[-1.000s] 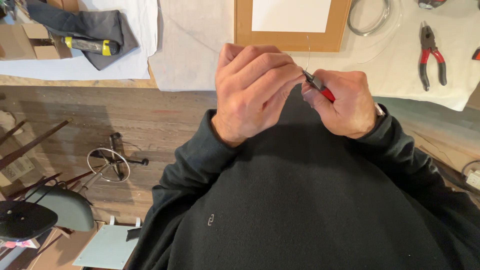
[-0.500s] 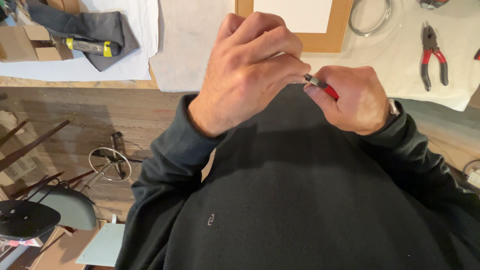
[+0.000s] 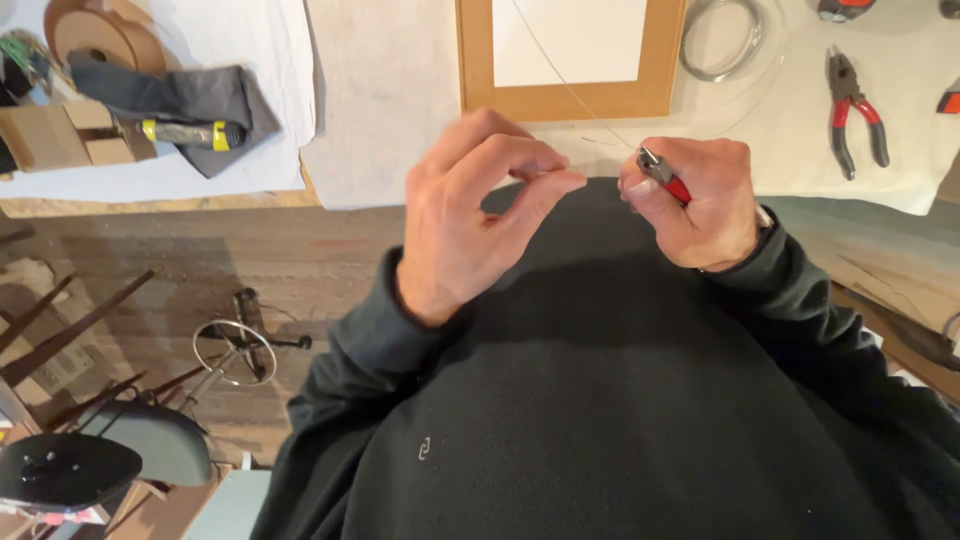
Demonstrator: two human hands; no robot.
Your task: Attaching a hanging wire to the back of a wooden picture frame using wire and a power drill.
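**Fine wire pinched and gripped at the table's near edge**

While the right hand (image 3: 700,205) is clenched round a small red-handled pair of pliers (image 3: 664,175), whose grey metal nose points left, the left hand (image 3: 470,215) hovers just to the left of it with thumb and forefinger pressed together, apparently on the end of a thin pale wire (image 3: 570,90); the pinched piece is too fine to make out. The wire runs from between the hands away across the white cloth-covered worktable (image 3: 400,100) and over the far wooden picture frame (image 3: 570,100). The step in hand looks like working the wire's free end, twisting or trimming it. By my judgement the next move calls for bringing the nose onto the pinched end with the strand kept taut. A larger red-and-black pair of pliers (image 3: 855,110) lies to the far right, well apart.
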